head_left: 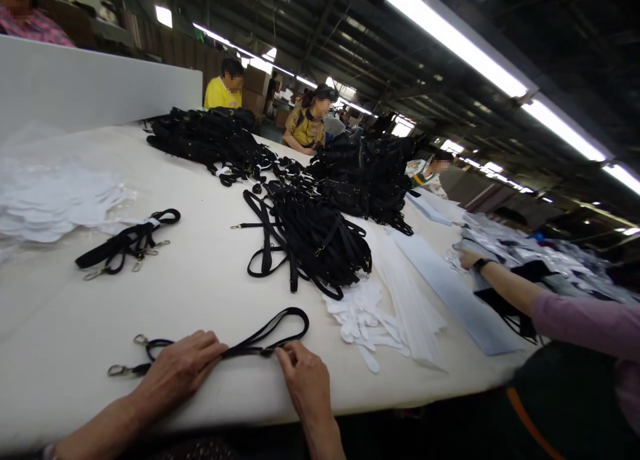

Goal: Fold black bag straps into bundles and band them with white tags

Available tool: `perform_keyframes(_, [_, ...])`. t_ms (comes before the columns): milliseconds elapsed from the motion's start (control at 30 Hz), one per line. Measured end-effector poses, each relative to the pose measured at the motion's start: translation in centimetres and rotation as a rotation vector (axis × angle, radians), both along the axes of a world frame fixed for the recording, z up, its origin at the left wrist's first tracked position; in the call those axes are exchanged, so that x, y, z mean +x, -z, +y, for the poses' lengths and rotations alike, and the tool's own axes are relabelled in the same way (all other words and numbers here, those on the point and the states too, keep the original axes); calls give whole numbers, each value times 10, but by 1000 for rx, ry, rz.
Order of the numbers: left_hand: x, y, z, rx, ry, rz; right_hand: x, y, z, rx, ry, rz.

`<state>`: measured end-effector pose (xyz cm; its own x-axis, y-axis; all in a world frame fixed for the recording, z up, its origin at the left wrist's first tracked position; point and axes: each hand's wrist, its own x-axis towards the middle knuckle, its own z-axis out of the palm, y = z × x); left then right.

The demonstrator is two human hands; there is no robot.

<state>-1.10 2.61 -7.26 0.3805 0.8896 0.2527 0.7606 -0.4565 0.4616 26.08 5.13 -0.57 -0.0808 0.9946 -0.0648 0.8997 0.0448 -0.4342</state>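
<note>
A black strap (273, 330) with metal clips at its left end lies folded on the white table (200, 293) near the front edge. My left hand (180, 373) rests over the strap's left part, fingers curled and pinching it. My right hand (305, 377) pinches the strap near its middle, where the loop doubles back. One metal clip (116, 370) sticks out left of my left hand.
A bundled strap (127, 242) lies to the left. A heap of black straps (313, 237) sits in the middle, with black bags (365, 177) behind. White paper pieces (365, 317) lie to the right. A co-worker's arm (505, 287) reaches in from the right. Other people sit beyond.
</note>
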Motion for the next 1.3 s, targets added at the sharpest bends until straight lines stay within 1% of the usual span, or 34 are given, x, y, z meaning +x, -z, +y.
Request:
perform_keyframes(100, [13, -7, -4, -2, 64, 29, -12, -3, 13, 3, 27, -25])
perform_keyframes(200, [27, -12, -8, 16, 127, 54, -31, -1, 27, 45, -18, -64])
perform_keyframes(267, [33, -14, -9, 26, 144, 71, -47, 5, 31, 89, -87, -98])
perform_keyframes(367, [35, -15, -8, 34, 141, 85, -67, 17, 29, 163, -239, -134])
perform_keyframes(467, [33, -17, -7, 45, 146, 61, -78, 27, 22, 233, -387, -118])
perform_keyframes(567, [29, -19, -9, 44, 150, 52, -79, 32, 18, 293, -454, -82])
perform_keyframes(667, [23, -20, -13, 33, 139, 71, -77, 33, 19, 320, -465, -75])
perform_keyframes(733, [19, -20, -15, 43, 110, 79, -77, 33, 19, 316, -469, -83])
perform_keyframes(867, [12, -21, -13, 137, 48, 62, -77, 33, 19, 303, -484, -90])
perform_keyframes(933, [11, -23, -9, 198, 51, 50, -78, 33, 19, 298, -500, -76])
perform_keyframes(1000, [9, -25, -4, 217, 59, 47, -77, 33, 19, 288, -522, -55])
perform_keyframes(1133, [8, -29, 4, 101, 58, 23, -75, 34, 19, 270, -532, 19])
perform_keyframes(1233, [7, -35, 8, 17, 66, -4, -71, 36, 17, 273, -496, 141])
perform_keyframes(1300, [7, -38, 9, 2, 83, -4, -69, 36, 15, 283, -472, 198])
